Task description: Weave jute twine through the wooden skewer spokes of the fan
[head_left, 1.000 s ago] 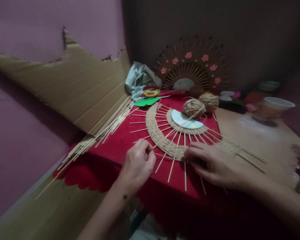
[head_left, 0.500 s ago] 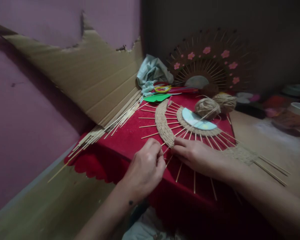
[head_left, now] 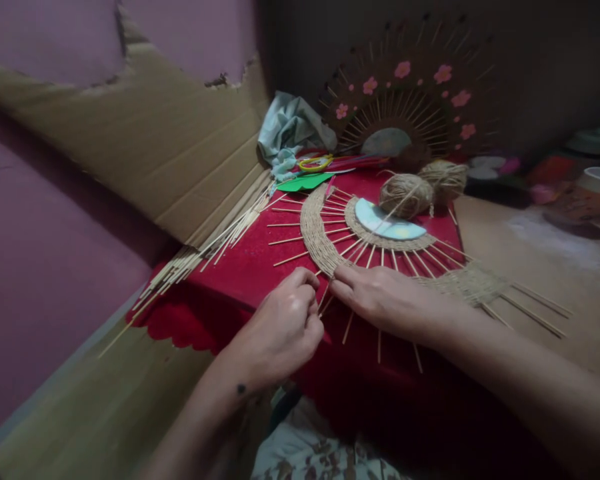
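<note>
A half-round fan of thin sticks (head_left: 285, 241), woven with twine, lies on the red cloth. Its broad outer twine band (head_left: 314, 230) curves down to my fingers, and a narrower one rims the light blue centre (head_left: 390, 220). My right hand (head_left: 367, 293) pinches the fan at the outer band's lower part, covering the weave there. Just left of it, my left hand (head_left: 290, 320) is closed beside the stick ends; what its fingertips hold is hidden. Two balls of twine (head_left: 405, 195) rest at the fan's far edge, with a strand running over the blue centre.
Loose sticks (head_left: 173, 273) lie along the left edge of the red cloth (head_left: 225, 280), beside a leaning cardboard sheet (head_left: 180, 147). Yellow-handled scissors (head_left: 316, 163), a green sheet (head_left: 305, 182) and a crumpled cloth (head_left: 293, 127) lie behind. A flowered fan (head_left: 403, 70) stands at the back.
The camera view has shifted slightly, so the scene sits a little higher and further left. Both hands stay at the lower part of the outer band, the left still closed.
</note>
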